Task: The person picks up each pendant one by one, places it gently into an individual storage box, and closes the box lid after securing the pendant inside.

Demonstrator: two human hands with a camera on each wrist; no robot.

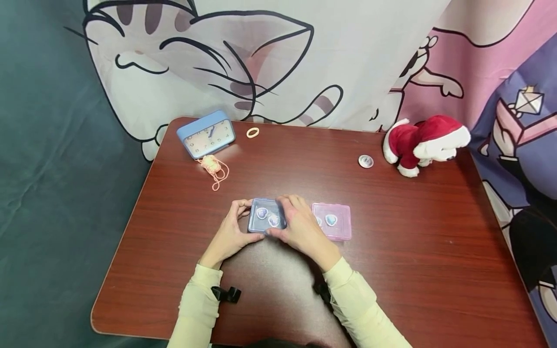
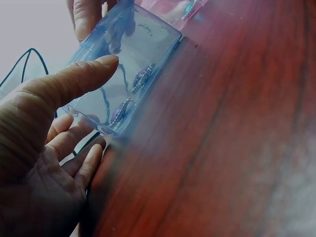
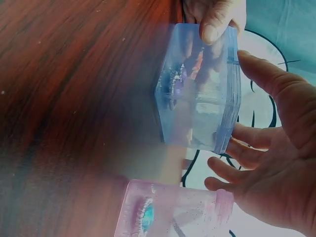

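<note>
A clear blue plastic box (image 1: 257, 226) with a lid sits at the middle of the table, and two heart-shaped purple gems (image 1: 262, 213) with beaded silvery edges show inside. My left hand (image 1: 230, 232) holds its left side, thumb at the near edge and fingers at the far edge. On the right side, my right hand (image 1: 302, 229) grips it with the thumb in front and fingers behind. The lid (image 3: 231, 98) looks seated on the box. Just right of my right hand is a clear pink box (image 1: 342, 231) holding teal heart gems (image 1: 331, 220), one partly hidden by the hand.
A blue clock (image 1: 204, 130) stands at the back left, with peach yarn (image 1: 212, 165) before it and a cream ring (image 1: 253, 132) beside it. Toward the back right are a small round silvery disc (image 1: 366, 161) and a plush dog (image 1: 413, 145) in red. Patterned curtains hang behind.
</note>
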